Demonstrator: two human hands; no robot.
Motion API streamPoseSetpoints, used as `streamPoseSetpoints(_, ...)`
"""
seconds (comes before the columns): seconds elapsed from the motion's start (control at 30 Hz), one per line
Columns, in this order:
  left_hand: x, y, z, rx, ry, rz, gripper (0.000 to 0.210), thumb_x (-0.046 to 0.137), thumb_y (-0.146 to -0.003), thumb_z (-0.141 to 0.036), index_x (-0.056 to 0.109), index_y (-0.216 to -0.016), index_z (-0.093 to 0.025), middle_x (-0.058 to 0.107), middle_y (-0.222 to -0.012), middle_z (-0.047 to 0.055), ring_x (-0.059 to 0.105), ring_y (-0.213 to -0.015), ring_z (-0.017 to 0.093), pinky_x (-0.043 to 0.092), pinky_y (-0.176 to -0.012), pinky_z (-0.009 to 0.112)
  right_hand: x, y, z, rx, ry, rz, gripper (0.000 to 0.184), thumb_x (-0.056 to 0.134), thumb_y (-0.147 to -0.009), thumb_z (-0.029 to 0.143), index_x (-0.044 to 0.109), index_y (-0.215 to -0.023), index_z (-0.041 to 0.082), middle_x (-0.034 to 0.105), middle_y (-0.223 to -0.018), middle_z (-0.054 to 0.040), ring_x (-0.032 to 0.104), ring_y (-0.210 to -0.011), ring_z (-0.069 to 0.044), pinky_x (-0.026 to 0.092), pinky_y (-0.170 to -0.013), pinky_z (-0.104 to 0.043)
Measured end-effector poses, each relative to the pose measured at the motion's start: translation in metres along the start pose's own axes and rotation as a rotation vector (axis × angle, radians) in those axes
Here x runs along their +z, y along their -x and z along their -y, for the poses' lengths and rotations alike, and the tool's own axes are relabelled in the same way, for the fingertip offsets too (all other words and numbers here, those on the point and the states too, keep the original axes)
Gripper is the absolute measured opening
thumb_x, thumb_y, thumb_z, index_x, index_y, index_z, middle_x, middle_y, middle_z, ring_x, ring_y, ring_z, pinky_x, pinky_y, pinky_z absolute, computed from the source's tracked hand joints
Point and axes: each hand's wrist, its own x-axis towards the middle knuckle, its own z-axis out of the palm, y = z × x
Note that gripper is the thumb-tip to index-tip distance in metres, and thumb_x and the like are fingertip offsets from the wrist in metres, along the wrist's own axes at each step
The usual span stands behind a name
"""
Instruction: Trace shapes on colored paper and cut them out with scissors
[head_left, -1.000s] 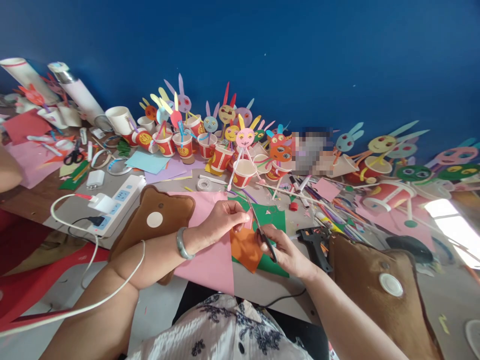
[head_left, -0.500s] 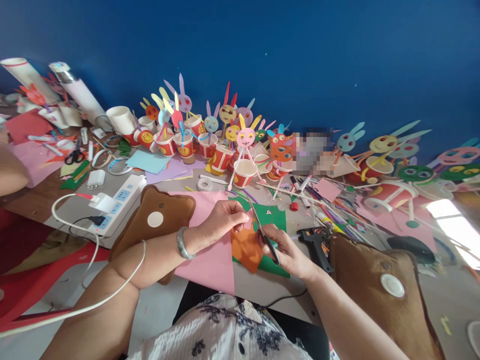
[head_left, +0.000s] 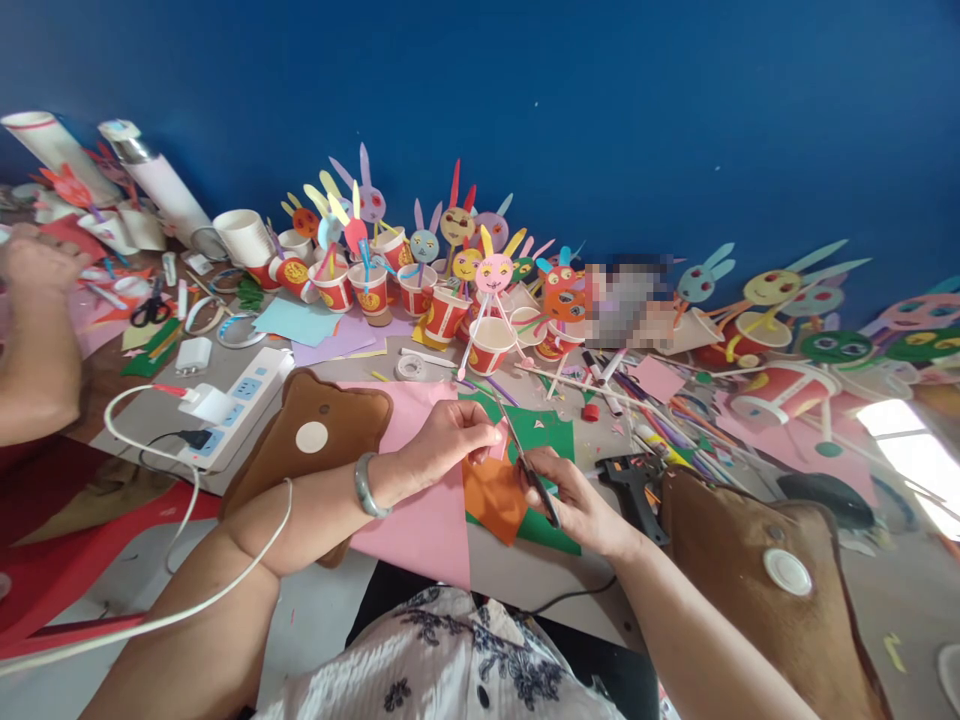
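Note:
My left hand [head_left: 457, 435] pinches a small piece of pink paper [head_left: 501, 440] between thumb and fingers. In my right hand [head_left: 571, 490] are dark-handled scissors [head_left: 541, 487], their blades slanting up and left beside the pink piece. Whether the blades touch it I cannot tell. Below the hands lie orange paper [head_left: 499, 500] and green paper [head_left: 551, 433], with a large pink sheet [head_left: 420, 525] to the left. A cup figure with a pink rabbit face [head_left: 494, 272] stands just beyond my hands.
A black glue gun [head_left: 634, 495] lies right of my hand, by a brown cushion [head_left: 739, 560]. Another brown cushion [head_left: 330, 420] and a white power strip [head_left: 244, 405] are at left. Several paper-cup figures line the blue wall [head_left: 480, 90]. Another person's arm [head_left: 37, 340] reaches in at far left.
The other person's forearm and hand have come further into view at far left. My hands, the scissors and the pink piece stay almost in place.

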Motion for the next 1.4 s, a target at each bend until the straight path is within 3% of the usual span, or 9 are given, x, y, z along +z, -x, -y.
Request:
streamPoseSetpoints(0.87, -0.001, 0.002, -0.001, 0.001, -0.001, 0.005, 0.017, 0.063, -0.070, -0.023, 0.051, -0.060, -0.016, 0.056, -0.057, -0.001, 0.047, -0.053, 0.007, 0.038, -0.055, 0.023, -0.001, 0.000, -0.001, 0.015, -0.035, -0.001, 0.065, 0.038, -0.083, 0.081, 0.044, -0.063, 0.020, 0.043, -0.063, -0.0003, 0.037, -0.066, -0.016, 0.035, -0.064, -0.033)
streamPoseSetpoints(1.13, -0.001, 0.001, -0.001, -0.004, -0.004, 0.010, 0.017, 0.063, -0.069, -0.024, 0.051, -0.060, -0.016, 0.055, -0.056, -0.002, 0.047, -0.052, 0.007, 0.037, -0.055, 0.022, -0.004, 0.002, 0.000, 0.031, -0.048, 0.003, 0.064, 0.041, -0.083, 0.080, 0.049, -0.065, 0.019, 0.048, -0.066, -0.0021, 0.042, -0.070, -0.018, 0.038, -0.064, -0.032)
streamPoseSetpoints(1.27, -0.001, 0.001, -0.001, 0.001, -0.018, -0.001, 0.017, 0.064, -0.069, -0.025, 0.052, -0.061, -0.016, 0.055, -0.055, -0.002, 0.047, -0.051, 0.007, 0.038, -0.054, 0.022, -0.002, 0.004, -0.006, 0.074, -0.112, -0.063, 0.060, 0.047, -0.084, 0.076, 0.049, -0.064, 0.019, 0.048, -0.065, -0.0019, 0.043, -0.068, -0.018, 0.037, -0.061, -0.031)
streamPoseSetpoints(1.4, -0.001, 0.000, 0.000, -0.007, -0.012, -0.030, 0.019, 0.066, -0.071, -0.028, 0.055, -0.063, -0.015, 0.053, -0.052, -0.003, 0.047, -0.049, 0.007, 0.038, -0.051, 0.022, 0.002, 0.005, -0.010, 0.038, -0.339, -0.207, 0.057, 0.041, -0.087, 0.075, 0.049, -0.070, 0.020, 0.046, -0.068, -0.0014, 0.042, -0.065, -0.017, 0.037, -0.061, -0.032)
